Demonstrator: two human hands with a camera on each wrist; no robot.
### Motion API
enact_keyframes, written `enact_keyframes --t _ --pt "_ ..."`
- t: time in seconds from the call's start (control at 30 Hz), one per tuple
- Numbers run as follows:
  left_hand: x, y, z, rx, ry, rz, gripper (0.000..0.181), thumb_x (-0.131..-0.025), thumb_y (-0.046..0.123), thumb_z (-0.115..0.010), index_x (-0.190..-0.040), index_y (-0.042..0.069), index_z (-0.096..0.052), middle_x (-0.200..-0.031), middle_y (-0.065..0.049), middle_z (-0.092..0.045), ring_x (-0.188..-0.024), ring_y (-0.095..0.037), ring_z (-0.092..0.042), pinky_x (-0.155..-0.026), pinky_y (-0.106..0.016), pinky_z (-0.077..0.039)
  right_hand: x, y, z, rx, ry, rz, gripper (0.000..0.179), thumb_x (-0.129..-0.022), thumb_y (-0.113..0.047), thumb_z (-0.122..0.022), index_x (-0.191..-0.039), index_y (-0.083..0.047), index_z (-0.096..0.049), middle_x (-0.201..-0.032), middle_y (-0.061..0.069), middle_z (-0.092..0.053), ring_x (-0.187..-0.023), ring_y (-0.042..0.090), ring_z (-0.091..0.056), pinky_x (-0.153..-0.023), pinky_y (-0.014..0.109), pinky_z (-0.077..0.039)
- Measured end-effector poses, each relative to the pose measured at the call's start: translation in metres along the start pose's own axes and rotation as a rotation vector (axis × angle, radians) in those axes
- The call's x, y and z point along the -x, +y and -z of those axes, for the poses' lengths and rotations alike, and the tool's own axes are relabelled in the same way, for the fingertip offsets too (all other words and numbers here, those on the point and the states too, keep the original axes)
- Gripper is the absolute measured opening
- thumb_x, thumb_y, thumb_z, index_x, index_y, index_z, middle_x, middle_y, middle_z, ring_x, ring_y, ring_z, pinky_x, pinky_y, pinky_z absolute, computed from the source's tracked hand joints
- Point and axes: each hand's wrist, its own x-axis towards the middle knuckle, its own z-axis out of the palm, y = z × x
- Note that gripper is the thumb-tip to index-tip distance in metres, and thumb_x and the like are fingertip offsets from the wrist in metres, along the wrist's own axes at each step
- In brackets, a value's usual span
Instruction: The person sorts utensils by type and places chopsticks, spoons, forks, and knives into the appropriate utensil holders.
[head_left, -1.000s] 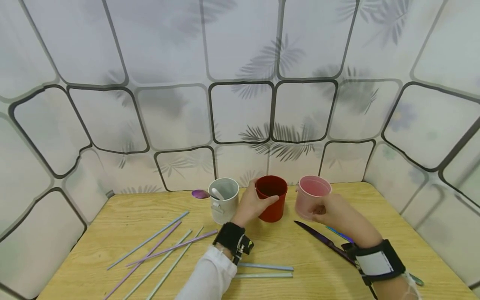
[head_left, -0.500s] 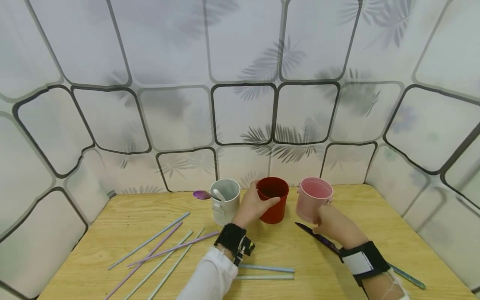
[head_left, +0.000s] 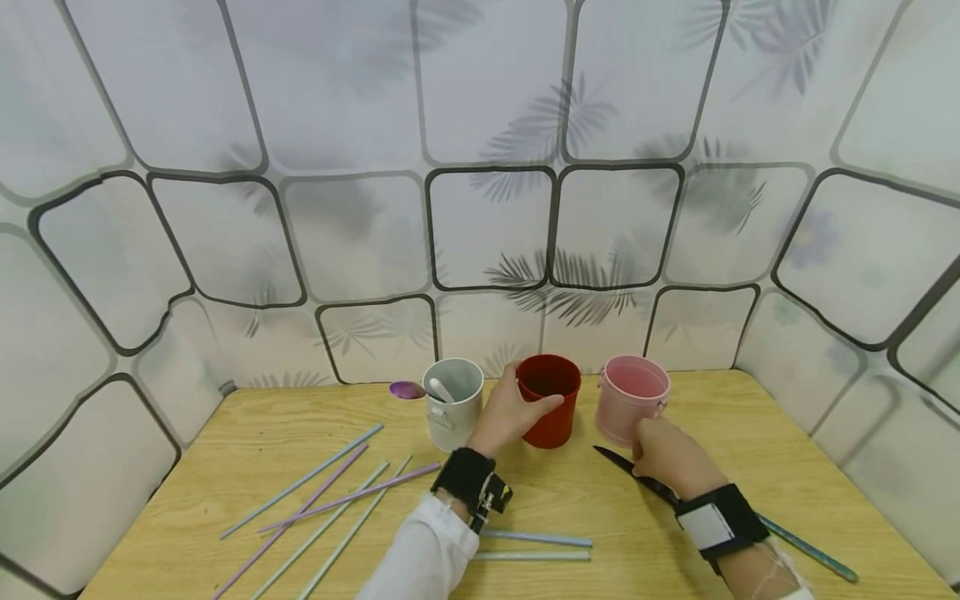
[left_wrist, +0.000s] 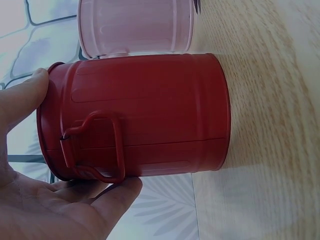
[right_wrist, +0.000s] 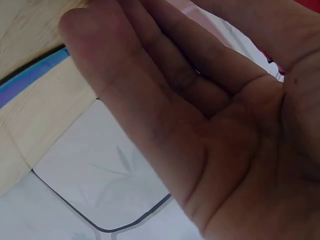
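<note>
My left hand (head_left: pixel 510 417) holds the red bucket (head_left: pixel 551 425), thumb across the front rim and fingers round its far side. The left wrist view shows the bucket's wire handle (left_wrist: pixel 120 145) lying against its wall. In front of the pink bucket (head_left: pixel 632 408), my right hand (head_left: pixel 675 457) is lowered over a dark purple knife (head_left: pixel 618 458). Its fingertips are hidden, so whether they pinch the knife cannot be told. A blue serrated knife (right_wrist: pixel 35 75) lies beside the fingers in the right wrist view; its teal handle (head_left: pixel 810 547) shows behind the right wrist.
A white bucket (head_left: pixel 456 417) at the left holds a white-handled utensil and a purple spoon (head_left: pixel 407 390). Several blue, purple and pale green straws (head_left: pixel 315 483) lie crossed on the wooden table (head_left: pixel 187 467). Two more straws (head_left: pixel 540 540) lie near the left wrist. A patterned curtain surrounds the table.
My right hand has moved down from beside the pink bucket to the dark purple knife, uncovering more of the bucket. My left hand stays on the red bucket.
</note>
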Motion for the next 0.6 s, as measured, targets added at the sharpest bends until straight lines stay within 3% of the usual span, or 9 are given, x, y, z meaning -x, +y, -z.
enact_keyframes --t 0.6 --pt "0.0004 0.0003 -0.0002 0.009 -0.001 0.012 0.077 -0.089 0.029 -0.081 -0.148 -0.002 -0.041 -0.138 -0.019 -0.059 -0.123 -0.034 -0.059 -0.104 -0.048 -0.051 -0.0012 -0.0011 -0.0084 -0.051 0.018 0.077 0.03 -0.059 0.007 -0.091 -0.068 -0.006 -0.066 -0.065 -0.001 -0.058 -0.063 0.016 -0.053 -0.059 0.034 -0.051"
